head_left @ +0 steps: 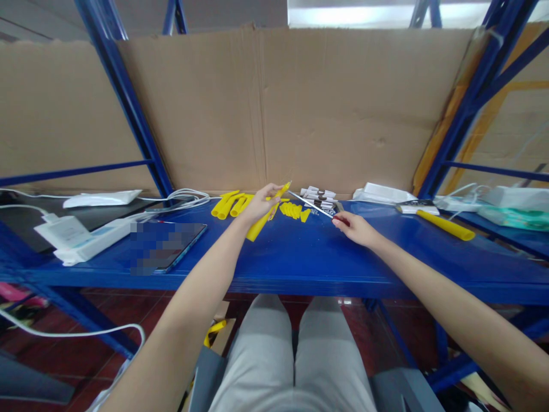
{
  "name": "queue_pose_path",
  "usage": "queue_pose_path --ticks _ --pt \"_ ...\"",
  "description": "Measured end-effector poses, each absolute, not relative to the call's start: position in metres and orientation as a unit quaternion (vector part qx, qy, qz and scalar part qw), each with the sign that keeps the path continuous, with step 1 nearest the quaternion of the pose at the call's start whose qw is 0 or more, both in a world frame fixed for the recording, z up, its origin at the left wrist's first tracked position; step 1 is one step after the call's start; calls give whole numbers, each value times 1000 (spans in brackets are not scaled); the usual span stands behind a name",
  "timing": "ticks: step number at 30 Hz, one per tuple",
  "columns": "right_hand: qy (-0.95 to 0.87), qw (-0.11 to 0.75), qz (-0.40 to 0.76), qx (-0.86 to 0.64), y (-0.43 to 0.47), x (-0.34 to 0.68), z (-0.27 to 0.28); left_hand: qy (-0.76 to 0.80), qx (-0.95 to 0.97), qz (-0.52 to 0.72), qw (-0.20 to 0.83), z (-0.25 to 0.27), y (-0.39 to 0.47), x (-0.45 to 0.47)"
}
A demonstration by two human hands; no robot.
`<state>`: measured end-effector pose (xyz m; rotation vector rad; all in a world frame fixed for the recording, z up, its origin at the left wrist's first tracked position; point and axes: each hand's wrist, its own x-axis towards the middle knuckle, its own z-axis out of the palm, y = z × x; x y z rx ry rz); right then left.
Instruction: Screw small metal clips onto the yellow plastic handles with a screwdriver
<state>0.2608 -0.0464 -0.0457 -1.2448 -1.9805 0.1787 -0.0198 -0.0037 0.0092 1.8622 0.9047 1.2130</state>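
My left hand (262, 205) is closed around a yellow tube (258, 226), which slants up to the right with its narrow end past my fingers. In my right hand (355, 228) is a screwdriver (315, 208) with a red handle and a long shiny shaft. Its tip points up-left, close to the tube's narrow end; whether they touch I cannot tell. Between my hands lies a row of small yellow pieces (292, 210), with tiny metal parts (314, 212) beside them. Behind these are stacked white-and-dark pieces (319, 197). More yellow tubes (225, 206) lie left of my left hand.
A tablet-like device (180, 249) and a white power strip (96, 237) with cables are at left. On the right lie another yellow tube (446, 225) and a white packet (381, 193). A cardboard wall (321, 109) stands behind the blue shelf (300, 266), between blue posts.
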Motion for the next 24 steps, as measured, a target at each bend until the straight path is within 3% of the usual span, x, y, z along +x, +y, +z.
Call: queue_pose_path --ticks 4,12,19,24 --pt "-756 434 99 -481 -43 263 -51 358 731 460 355 7 0 -20" --pt "-767 374 131 -505 -48 259 -41 367 723 463 357 9 -4 -19" --pt "-743 418 147 -501 -42 261 -50 360 725 460 366 8 -6 -17" --pt "-766 391 119 -496 -44 263 -45 345 725 474 360 8 -4 -17"
